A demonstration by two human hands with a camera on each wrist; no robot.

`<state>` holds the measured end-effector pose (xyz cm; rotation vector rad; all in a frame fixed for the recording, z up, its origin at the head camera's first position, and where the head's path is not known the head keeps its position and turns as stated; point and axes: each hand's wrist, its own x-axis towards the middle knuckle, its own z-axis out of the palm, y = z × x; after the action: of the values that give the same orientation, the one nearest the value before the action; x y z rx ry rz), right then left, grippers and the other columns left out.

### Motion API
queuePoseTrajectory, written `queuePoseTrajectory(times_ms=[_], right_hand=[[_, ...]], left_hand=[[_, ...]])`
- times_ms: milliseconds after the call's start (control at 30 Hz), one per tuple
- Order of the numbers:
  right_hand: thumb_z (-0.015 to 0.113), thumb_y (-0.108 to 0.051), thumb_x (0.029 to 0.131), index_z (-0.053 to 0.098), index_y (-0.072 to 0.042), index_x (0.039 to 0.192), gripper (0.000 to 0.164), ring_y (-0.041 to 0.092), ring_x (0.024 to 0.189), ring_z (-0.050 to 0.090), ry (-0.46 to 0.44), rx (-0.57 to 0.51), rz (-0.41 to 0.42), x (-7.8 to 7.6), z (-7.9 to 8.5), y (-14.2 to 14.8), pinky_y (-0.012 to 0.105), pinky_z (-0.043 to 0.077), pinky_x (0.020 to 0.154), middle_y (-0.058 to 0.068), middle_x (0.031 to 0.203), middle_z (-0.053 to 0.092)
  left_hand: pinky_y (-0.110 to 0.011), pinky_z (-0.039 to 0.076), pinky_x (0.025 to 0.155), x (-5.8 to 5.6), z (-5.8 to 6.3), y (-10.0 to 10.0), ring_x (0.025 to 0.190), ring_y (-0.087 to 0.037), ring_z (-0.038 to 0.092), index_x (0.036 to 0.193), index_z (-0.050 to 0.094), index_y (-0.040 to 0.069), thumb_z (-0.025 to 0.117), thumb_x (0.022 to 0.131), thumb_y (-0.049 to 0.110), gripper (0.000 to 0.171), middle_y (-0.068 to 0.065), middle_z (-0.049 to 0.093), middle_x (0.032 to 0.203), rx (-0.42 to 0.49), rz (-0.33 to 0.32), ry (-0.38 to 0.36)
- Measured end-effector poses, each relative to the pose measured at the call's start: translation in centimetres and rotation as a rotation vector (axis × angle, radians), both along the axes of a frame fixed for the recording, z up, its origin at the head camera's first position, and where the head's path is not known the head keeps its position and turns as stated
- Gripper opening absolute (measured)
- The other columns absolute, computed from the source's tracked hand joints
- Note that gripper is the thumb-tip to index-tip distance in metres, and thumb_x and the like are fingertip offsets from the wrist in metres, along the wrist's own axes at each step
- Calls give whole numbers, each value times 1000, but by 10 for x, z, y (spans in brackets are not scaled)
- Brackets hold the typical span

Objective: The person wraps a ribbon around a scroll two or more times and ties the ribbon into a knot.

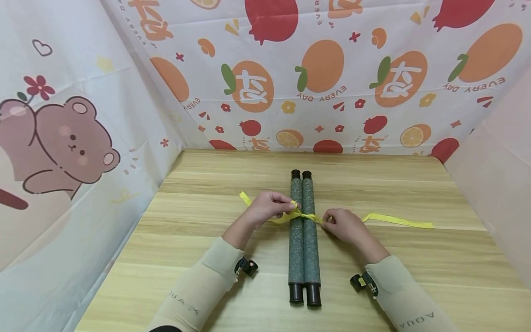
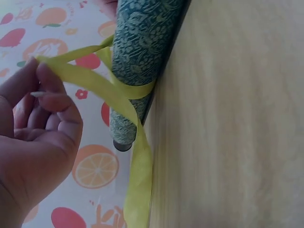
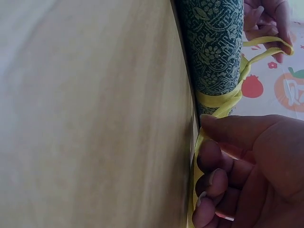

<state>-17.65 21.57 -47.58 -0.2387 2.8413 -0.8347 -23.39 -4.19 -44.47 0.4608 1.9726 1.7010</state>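
Note:
A rolled scroll [image 1: 296, 253] with green patterned cloth and dark end knobs lies lengthwise on the table, its two rolls side by side. Yellow ribbon [image 1: 308, 216] passes round its middle, with a knot or crossing on top. My left hand [image 1: 268, 206] pinches a bent loop of this ribbon between thumb and index finger, just left of and above the scroll. On the other side, my right hand [image 1: 344, 225] pinches the ribbon close to the scroll's right edge. The left wrist view shows one ribbon tail [image 2: 139, 185] hanging down past the scroll. The underside of the scroll is hidden.
The wood-grain table [image 1: 199, 286] extends around the scroll. At right, the other ribbon tail [image 1: 398, 220] lies across it. A fruit-print cloth [image 1: 323, 106] stands behind the table, and a bear-print cloth [image 1: 141, 97] hangs at left.

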Motion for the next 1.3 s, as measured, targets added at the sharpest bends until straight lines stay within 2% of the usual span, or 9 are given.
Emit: queuePoseTrajectory(times_ms=[200,433,567,733,767,867,1000,1100,1300], right_hand=[[70,-23,90,68,-18,85,8,14,54,51,-14,7,-28,2,2,0,30,41,51,-4,62,58],[69,-16,85,68,-15,86,2,15,52,52,-35,42,-78,4,7,4,30,41,49,-4,60,59],[66,-15,85,68,-13,87,3,16,55,53,-35,65,-117,4,11,9,31,41,50,-2,64,62],[64,-13,87,69,-12,91,6,20,70,60,79,70,-163,3,13,13,37,47,59,4,83,68],[64,-13,87,70,-11,94,10,20,71,59,103,58,-164,2,14,13,37,47,61,6,89,70],[59,-14,91,71,-10,111,24,18,60,54,137,2,-157,0,15,11,35,46,56,13,84,70],[51,-17,96,64,-12,130,36,15,47,47,139,-154,-174,-3,19,6,31,41,45,16,91,68],[52,-20,97,64,-16,130,36,16,62,59,173,-276,-208,-6,23,-1,32,47,53,11,113,68],[61,-34,97,68,-20,124,31,22,96,65,251,-384,-222,-19,34,-15,38,54,77,5,109,71]], left_hand=[[-30,46,58,3,-3,9,64,-15,59,92,75,4,83,80,19,20,-3,75,82,-1,122,16],[-28,44,58,6,1,12,64,-12,59,123,61,0,82,81,16,50,-5,76,86,8,125,7],[-27,43,56,7,0,13,64,-11,56,109,71,-1,81,82,14,32,-1,75,83,32,127,15],[-27,54,66,7,-4,16,69,-8,64,92,74,1,80,81,9,15,3,72,79,66,126,46],[-28,55,69,7,-5,16,72,-9,65,92,74,1,80,81,8,14,3,72,79,66,126,51],[-32,56,72,9,-5,17,74,-9,66,93,74,2,80,82,10,15,2,72,80,49,124,56],[-36,56,75,10,-5,19,77,-12,67,96,74,3,80,82,14,18,-1,74,85,27,102,51],[-33,55,71,10,-6,21,76,-13,66,96,74,4,80,83,15,19,-2,74,85,18,87,46],[-26,47,60,13,-7,23,71,-12,63,98,74,3,78,85,14,17,0,72,83,21,66,49]])
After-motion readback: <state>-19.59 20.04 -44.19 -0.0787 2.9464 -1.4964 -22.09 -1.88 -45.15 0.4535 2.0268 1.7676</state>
